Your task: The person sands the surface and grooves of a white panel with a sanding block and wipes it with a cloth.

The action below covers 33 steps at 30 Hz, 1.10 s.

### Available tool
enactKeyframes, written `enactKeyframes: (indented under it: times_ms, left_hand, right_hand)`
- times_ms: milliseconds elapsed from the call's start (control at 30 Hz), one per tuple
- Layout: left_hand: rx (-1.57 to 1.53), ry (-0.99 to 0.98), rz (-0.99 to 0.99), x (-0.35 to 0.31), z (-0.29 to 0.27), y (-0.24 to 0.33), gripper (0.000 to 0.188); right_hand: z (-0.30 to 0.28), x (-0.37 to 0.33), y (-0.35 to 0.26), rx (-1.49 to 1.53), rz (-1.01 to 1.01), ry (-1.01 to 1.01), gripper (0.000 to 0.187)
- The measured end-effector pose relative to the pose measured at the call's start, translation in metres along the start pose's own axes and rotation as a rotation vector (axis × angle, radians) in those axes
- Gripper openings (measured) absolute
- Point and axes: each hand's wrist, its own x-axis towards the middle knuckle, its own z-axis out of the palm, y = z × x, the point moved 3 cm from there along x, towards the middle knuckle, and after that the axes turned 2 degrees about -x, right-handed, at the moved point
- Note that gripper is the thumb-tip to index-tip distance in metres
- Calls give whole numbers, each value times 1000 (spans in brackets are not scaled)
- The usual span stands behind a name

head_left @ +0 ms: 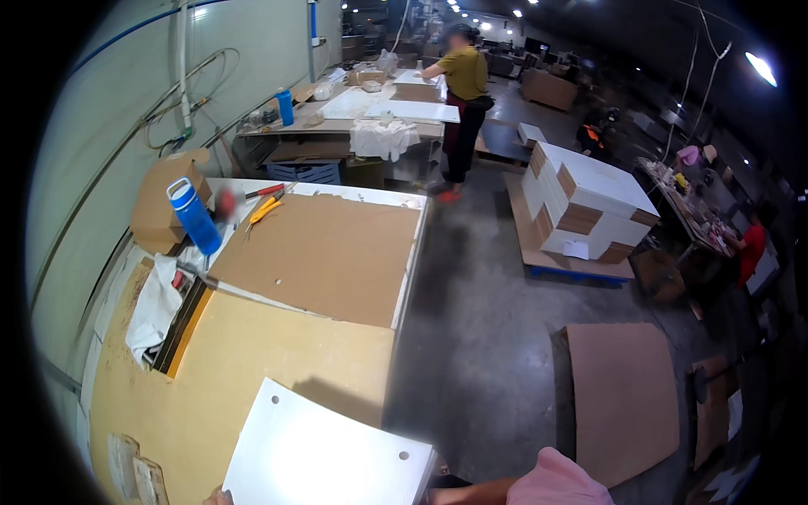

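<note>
A white panel (pixel 332 450) with a round hole near each of its two far corners is held tilted over the near part of the worktable (pixel 311 341). At its lower left edge the fingertips of my left hand (pixel 217 497) grip it. My right forearm comes in from the pink sleeve and reaches the panel's lower right edge. The fingers of my right hand are hidden there. Two small worn blocks (pixel 150 481) lie on the yellowish tabletop to the left of the panel.
Brown cardboard (pixel 324 252) covers the table's far part, with orange-handled pliers (pixel 265 210) on it. A blue bottle (pixel 194 217), a white cloth (pixel 154 307) and a carton (pixel 160 198) line the left side. Stacked white panels (pixel 589 198) stand on a pallet right. A person (pixel 465 84) works beyond.
</note>
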Motion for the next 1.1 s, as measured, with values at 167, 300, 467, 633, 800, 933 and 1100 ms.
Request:
enactKeyframes:
  times_ms: [167, 300, 467, 633, 800, 933, 1100]
  left_hand:
    - [176, 364, 200, 2, 22, 32, 53]
    - [169, 274, 253, 21, 10, 60, 51]
    - [63, 76, 103, 59, 15, 19, 65]
    - [103, -116, -12, 57, 40, 43, 69]
    - [322, -185, 158, 98, 46, 31, 64]
    - [565, -187, 318, 108, 32, 54, 52]
    - [319, -448, 317, 102, 14, 74, 48]
  right_hand:
    - [9, -2, 32, -116, 119, -135, 37]
    - [10, -10, 63, -192, 208, -206, 34]
    - [25, -20, 83, -162, 210, -259, 30]
    - [82, -52, 58, 100, 189, -183, 24]
    - [102, -46, 48, -53, 165, -52, 29]
    - [191, -65, 32, -234, 127, 177, 30]
    - [226, -49, 28, -292, 101, 171, 35]
